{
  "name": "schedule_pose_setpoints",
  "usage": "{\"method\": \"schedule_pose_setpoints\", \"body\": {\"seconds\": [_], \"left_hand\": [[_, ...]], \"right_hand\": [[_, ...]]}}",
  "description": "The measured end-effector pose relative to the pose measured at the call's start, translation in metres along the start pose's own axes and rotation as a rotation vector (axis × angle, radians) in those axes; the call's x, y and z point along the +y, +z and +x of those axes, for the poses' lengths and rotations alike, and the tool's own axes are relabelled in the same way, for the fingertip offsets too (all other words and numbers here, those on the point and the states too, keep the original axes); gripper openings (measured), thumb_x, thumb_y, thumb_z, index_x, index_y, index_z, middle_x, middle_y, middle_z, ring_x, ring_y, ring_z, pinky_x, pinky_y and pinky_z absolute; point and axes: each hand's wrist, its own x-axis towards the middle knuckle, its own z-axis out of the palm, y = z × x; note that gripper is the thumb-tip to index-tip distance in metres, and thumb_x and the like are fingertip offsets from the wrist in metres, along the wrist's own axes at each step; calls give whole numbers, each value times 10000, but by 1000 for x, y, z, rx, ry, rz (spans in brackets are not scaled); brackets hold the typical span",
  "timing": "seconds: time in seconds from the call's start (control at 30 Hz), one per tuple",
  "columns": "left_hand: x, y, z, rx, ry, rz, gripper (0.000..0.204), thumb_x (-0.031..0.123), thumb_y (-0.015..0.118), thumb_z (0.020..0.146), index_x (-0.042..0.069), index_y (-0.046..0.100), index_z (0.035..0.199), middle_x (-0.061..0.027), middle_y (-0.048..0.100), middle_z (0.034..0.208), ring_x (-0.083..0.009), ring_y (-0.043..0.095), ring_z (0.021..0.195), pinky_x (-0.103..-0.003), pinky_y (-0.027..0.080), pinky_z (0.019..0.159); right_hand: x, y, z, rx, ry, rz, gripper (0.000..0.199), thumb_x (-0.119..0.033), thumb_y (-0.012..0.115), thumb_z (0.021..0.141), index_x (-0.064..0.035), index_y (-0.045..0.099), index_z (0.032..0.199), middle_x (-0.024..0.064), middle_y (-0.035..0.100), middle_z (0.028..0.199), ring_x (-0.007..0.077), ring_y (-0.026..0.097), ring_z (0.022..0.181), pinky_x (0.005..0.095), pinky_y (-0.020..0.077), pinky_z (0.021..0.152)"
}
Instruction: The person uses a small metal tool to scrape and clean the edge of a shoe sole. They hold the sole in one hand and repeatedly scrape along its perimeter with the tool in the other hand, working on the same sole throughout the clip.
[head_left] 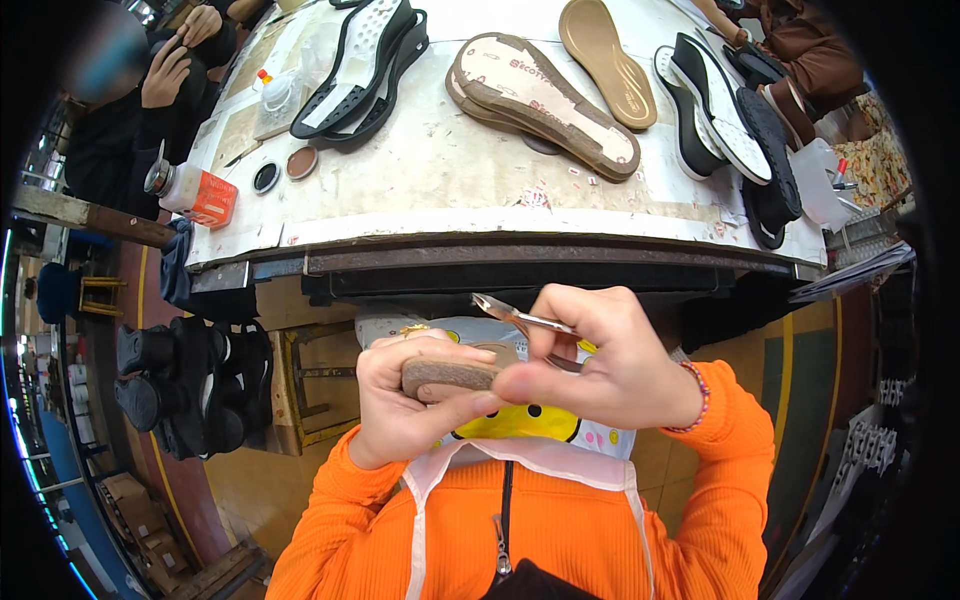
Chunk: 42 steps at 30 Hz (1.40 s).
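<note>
Table (400, 195) past the fingers has brown-edged soles (560, 85) on it, done or waiting, can't tell; the held sole (445, 378) looks mid-job imo, pinched by left hand (410, 390) fingers, right hand (615, 350) thumbing its end, fingers clasping nippers (530, 318). Beyond them, small red print (545, 108) repeats on the pale sole face.

On the tabletop (420, 205), a pair of outsoles (362, 70) is laid left, stacked footbeds (550, 95) are placed mid-way, and further soles (722, 125) are set right; an insole (605, 65) is laid between the latter two. Before the tabletop, a sole piece (445, 379) is held in the left grip (395, 388), nippers (535, 319) in the right grip (610, 350).
</note>
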Motion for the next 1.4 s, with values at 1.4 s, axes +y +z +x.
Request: {"method": "schedule_pose_setpoints", "body": {"seconds": [1.4], "left_hand": [[4,-1,3,75,-10,-15,255,30,804,658,-38,689,875,-101,681,753,-118,629,664,-220,465,593]], "right_hand": [[-2,-11,-10,336,-161,81,271,-129,493,964,24,581,758,62,592,586,88,541,495,246,420,449]]}}
